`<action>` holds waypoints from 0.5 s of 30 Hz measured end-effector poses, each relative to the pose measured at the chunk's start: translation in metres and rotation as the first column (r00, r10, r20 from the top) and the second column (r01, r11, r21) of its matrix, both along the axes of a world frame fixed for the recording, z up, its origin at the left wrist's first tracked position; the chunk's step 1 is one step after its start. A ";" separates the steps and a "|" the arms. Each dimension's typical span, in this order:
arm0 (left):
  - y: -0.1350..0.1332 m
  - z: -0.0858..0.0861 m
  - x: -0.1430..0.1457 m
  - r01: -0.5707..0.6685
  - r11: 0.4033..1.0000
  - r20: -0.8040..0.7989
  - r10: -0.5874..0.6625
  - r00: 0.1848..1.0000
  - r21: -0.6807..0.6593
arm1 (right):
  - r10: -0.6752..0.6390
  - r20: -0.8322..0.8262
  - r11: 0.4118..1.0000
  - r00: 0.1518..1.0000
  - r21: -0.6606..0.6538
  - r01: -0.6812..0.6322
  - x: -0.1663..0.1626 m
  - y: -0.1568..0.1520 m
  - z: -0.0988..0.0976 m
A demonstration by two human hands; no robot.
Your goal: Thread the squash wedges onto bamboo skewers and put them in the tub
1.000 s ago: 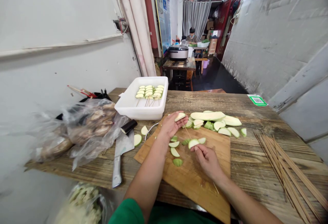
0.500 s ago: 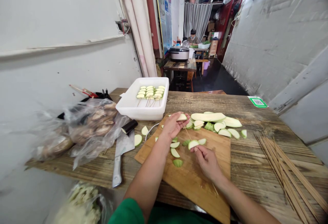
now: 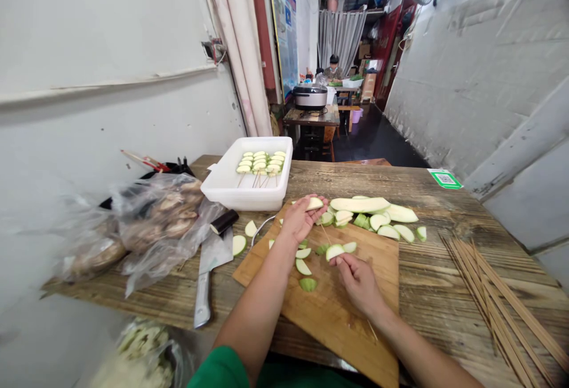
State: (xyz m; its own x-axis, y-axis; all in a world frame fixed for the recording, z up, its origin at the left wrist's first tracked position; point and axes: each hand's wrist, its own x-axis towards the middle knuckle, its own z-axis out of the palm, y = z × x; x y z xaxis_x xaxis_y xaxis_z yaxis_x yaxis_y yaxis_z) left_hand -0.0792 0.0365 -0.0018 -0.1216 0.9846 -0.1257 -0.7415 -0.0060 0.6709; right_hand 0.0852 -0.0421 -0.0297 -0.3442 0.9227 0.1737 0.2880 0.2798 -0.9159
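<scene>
My left hand (image 3: 299, 218) is closed on a pale vegetable slice (image 3: 313, 203) above the far part of the wooden cutting board (image 3: 342, 311). A thin bamboo skewer (image 3: 326, 234) runs from that slice toward my right hand (image 3: 357, 279), which pinches it beside another slice (image 3: 334, 251) threaded on it. Loose green-edged slices (image 3: 303, 266) lie on the board between my arms. A pile of cut slices and long peeled pieces (image 3: 376, 212) sits at the board's far right corner.
A white tray (image 3: 231, 191) with skewered slices stands behind the board. A cleaver (image 3: 208, 269) and plastic bags of mushrooms (image 3: 151, 225) lie at left. Spare bamboo skewers (image 3: 493, 293) lie at right. A person sits at a distant table (image 3: 333, 67).
Both hands have stayed almost in place. The left hand has turned slightly with its slice, and the view has shifted a little.
</scene>
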 end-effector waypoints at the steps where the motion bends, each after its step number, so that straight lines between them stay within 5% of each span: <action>1: 0.000 0.000 0.000 -0.006 1.000 0.003 0.006 1.000 -0.007 | 0.002 0.010 1.000 1.000 0.006 -0.002 0.000 0.000 0.000; 15: 0.002 -0.006 0.001 -0.014 1.000 0.001 0.014 1.000 -0.016 | 0.012 0.008 1.000 1.000 0.003 -0.012 0.001 0.000 -0.001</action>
State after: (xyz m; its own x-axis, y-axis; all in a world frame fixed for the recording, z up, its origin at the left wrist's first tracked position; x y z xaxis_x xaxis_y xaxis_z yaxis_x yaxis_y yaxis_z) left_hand -0.0778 0.0390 -0.0081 -0.1354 0.9807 -0.1413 -0.7418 -0.0058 0.6706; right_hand 0.0861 -0.0419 -0.0307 -0.3561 0.9181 0.1741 0.2918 0.2862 -0.9127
